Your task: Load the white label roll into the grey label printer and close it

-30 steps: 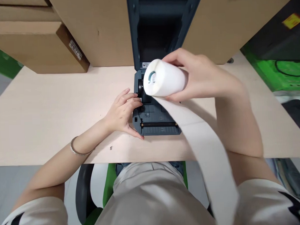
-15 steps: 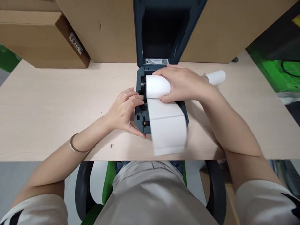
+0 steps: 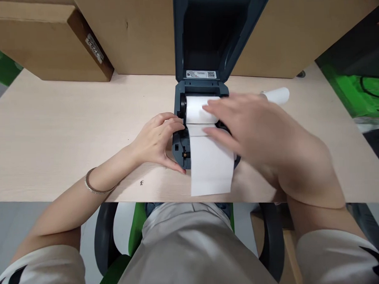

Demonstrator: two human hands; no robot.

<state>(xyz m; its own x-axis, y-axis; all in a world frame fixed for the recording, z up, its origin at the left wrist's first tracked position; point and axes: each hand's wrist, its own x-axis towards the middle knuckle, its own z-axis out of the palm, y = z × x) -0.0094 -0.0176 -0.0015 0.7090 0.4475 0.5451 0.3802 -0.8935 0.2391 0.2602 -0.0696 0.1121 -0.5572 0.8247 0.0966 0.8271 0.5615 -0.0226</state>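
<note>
White paper roll (image 3: 197, 112) sits in the printer (image 3: 203, 87) on the worktop (image 3: 67, 134), left hand (image 3: 161, 138) gripping the printer's left edge, presumably for steadiness; right hand (image 3: 252, 125) unclenched, blurred over roll, contact unclear.

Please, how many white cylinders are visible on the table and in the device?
2: a roll in the device, partly behind the right hand; a thin cylinder on the table beyond that hand. Others may be hidden.

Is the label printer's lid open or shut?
Open. The lid stands raised at the back of the printer, leaving the paper roll inside exposed.
</note>
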